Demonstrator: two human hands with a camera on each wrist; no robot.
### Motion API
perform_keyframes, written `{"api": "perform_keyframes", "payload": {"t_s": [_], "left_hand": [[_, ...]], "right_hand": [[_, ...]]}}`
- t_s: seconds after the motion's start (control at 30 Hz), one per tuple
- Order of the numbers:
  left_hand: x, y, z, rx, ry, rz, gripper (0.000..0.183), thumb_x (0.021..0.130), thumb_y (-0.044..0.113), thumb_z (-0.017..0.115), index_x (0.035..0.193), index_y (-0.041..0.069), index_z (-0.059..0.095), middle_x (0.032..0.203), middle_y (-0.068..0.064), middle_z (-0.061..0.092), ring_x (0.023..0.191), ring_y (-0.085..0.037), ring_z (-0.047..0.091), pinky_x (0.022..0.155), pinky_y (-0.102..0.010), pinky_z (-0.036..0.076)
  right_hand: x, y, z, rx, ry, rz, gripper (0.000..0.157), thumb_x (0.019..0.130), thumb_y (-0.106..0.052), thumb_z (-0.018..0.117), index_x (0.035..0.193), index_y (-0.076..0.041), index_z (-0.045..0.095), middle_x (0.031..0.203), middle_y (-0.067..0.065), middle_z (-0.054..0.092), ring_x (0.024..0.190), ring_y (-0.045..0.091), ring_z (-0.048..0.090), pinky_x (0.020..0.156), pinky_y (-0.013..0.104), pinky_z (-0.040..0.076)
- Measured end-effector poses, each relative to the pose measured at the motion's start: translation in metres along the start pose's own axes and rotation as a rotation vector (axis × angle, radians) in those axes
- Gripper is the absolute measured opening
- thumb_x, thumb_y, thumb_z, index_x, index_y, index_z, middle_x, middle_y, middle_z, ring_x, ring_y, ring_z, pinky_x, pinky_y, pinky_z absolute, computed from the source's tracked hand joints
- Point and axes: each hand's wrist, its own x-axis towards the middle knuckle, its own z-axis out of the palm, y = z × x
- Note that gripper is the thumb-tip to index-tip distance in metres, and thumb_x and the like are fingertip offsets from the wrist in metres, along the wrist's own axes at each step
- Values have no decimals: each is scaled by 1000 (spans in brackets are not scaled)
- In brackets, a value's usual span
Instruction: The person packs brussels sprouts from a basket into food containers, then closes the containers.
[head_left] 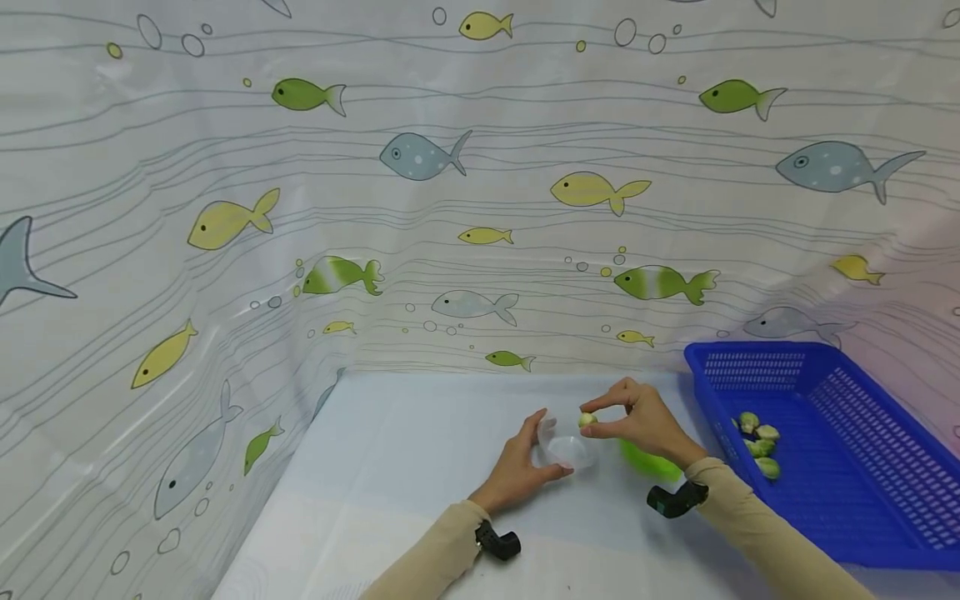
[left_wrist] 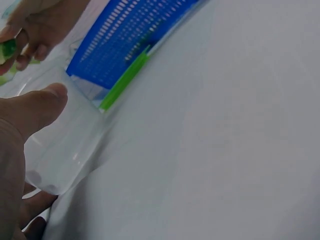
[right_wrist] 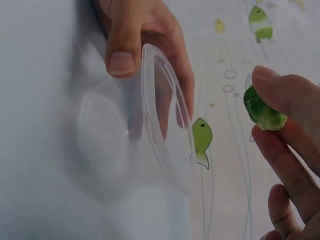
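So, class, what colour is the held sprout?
Green: the sprout shows best in the right wrist view.

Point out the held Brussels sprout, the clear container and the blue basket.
Held Brussels sprout [right_wrist: 261,112]: right wrist view, leafy surface.
Clear container [left_wrist: 67,146]: left wrist view, side wall.
Blue basket [head_left: 847,450]: head view, bare floor.

Behind the fingers [right_wrist: 286,167], and wrapping round to their left and right, is a white wall covering [head_left: 525,268] printed with green, yellow and blue-grey fish [head_left: 416,157], bubbles [head_left: 625,32] and wavy lines. Below the fingers lies a white counter [head_left: 405,450] under soft light.
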Motion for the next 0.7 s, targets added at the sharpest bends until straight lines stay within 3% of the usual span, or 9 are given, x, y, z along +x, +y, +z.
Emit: {"api": "perform_keyframes", "payload": {"t_s": [0.27, 0.5, 0.7], "left_hand": [[-1, 2, -2, 6, 1, 14, 100, 89, 37, 86, 165, 7, 29, 157, -12, 56, 140, -26, 58, 114, -43, 47], [1, 2, -2, 27, 0, 6, 99, 89, 39, 86, 166, 11, 29, 156, -10, 58, 142, -22, 56, 115, -42, 46], [-1, 1, -1, 33, -6, 1, 100, 89, 40, 85, 166, 10, 29, 157, -10, 57, 144, -22, 54, 116, -44, 46]], "right_hand": [[7, 13, 12, -8, 10, 20, 33, 74, -36, 98, 104, -25, 87, 91, -3, 67, 88, 16, 53, 74, 33, 35], [14, 17, 24, -23, -30, 7, 38, 73, -40, 98, 106, -23, 87, 104, 6, 67, 104, 31, 57, 81, 36, 44], [18, 15, 35, -96, -62, 9, 36, 70, -40, 100, 101, -26, 88, 107, 3, 64, 108, 23, 53, 84, 37, 44]]}}
